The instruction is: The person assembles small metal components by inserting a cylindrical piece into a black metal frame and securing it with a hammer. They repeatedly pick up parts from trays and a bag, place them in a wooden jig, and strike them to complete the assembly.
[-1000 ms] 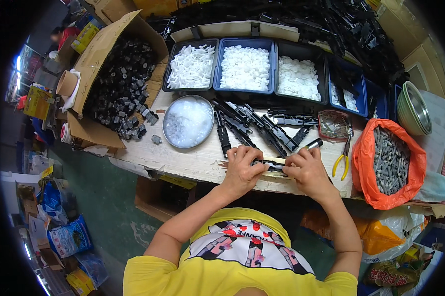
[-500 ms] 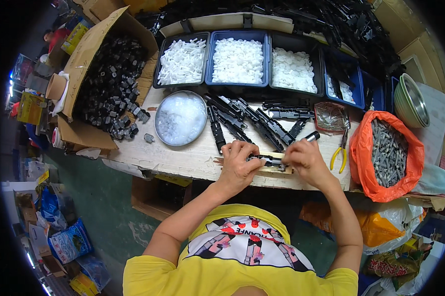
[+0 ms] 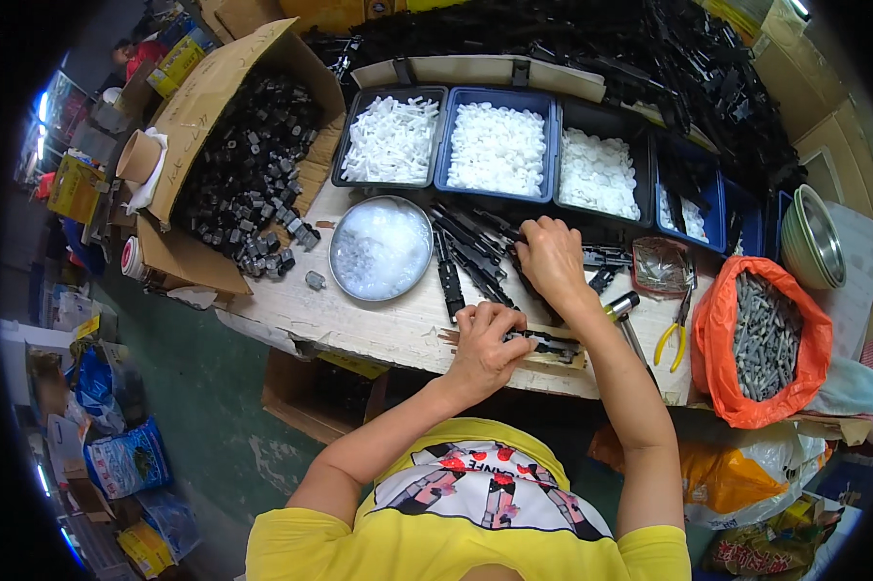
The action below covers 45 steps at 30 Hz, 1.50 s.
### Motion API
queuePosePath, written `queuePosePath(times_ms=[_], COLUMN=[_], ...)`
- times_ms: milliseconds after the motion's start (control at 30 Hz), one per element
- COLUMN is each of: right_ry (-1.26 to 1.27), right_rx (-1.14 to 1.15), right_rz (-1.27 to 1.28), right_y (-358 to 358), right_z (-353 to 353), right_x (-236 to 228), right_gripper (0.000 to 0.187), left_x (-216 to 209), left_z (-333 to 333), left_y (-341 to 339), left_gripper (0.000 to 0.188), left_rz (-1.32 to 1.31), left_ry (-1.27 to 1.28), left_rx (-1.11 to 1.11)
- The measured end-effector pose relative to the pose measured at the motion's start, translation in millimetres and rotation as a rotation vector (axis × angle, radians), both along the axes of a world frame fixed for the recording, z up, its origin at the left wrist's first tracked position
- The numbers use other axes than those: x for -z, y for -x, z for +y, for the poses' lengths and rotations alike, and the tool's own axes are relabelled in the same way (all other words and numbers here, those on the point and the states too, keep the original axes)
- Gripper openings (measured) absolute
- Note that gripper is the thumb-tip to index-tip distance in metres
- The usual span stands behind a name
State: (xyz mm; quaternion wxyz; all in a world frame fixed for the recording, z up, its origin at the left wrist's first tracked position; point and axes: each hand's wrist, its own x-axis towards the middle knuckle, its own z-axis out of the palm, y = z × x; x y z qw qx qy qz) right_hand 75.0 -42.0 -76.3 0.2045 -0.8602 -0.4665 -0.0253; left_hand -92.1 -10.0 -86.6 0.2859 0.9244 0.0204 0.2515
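Note:
My left hand (image 3: 490, 356) is closed on a long black plastic part (image 3: 550, 343) lying along a wooden block (image 3: 574, 360) at the table's front edge. Farther back, my right hand (image 3: 553, 259) has its fingers bent down among several black plastic assemblies (image 3: 472, 254); whatever sits under its fingertips is hidden. Right of my right forearm lies a hammer-like tool (image 3: 622, 306) with a metal head. Pliers with yellow handles (image 3: 671, 347) rest farther right.
Bins of white plastic pieces (image 3: 497, 145) line the back. A round metal dish (image 3: 380, 248) stands in front of them. At left, a cardboard box (image 3: 199, 107) spills black blocks (image 3: 253, 174). An orange bag (image 3: 717, 378) of grey pieces and stacked bowls (image 3: 812, 237) stand right.
My right hand has left the part at the wooden block and moved away from me, over the black assemblies. My left hand stays on its part. The whole view has shifted slightly.

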Motion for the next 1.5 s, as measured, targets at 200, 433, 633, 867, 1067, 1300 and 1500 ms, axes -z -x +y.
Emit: queuePosePath(times_ms=[200,433,633,867,1067,1300,1500], right_ry=[-0.121,-0.243,-0.207,-0.181,-0.033,-0.191,-0.135], right_rx=[0.015,-0.171,-0.214,-0.028,-0.002,0.168,-0.075], right_rz=[-0.162,-0.243,0.024,0.485,0.040,0.434,0.253], right_y=[-5.7,14.9,27.0,7.9,14.9,-3.7,34.5], right_z=[-45.0,-109.8,-116.5,-88.6,-54.4,-79.9,-111.9], right_x=[-14.5,-37.8,-34.4,-13.4,-8.3,-18.9,-39.8], right_gripper=[0.014,0.020,0.016,0.020,0.017,0.018,0.028], left_x=[-9.3,-56.3,-41.8,-39.9,-50.2,-64.7,-53.2], left_z=[4.3,40.4,42.1,71.6,88.3,101.5,80.2], left_y=[-1.1,0.1,0.5,20.5,-1.6,-87.0,-35.6], left_gripper=[0.017,0.036,0.025,0.012,0.012,0.023,0.025], left_rz=[-0.062,-0.146,0.019,0.058,-0.139,-0.263,-0.113], left_ry=[0.088,0.063,0.240,0.406,0.341,-0.130,0.215], left_rx=[-0.007,-0.155,-0.031,-0.090,-0.301,-0.471,-0.233])
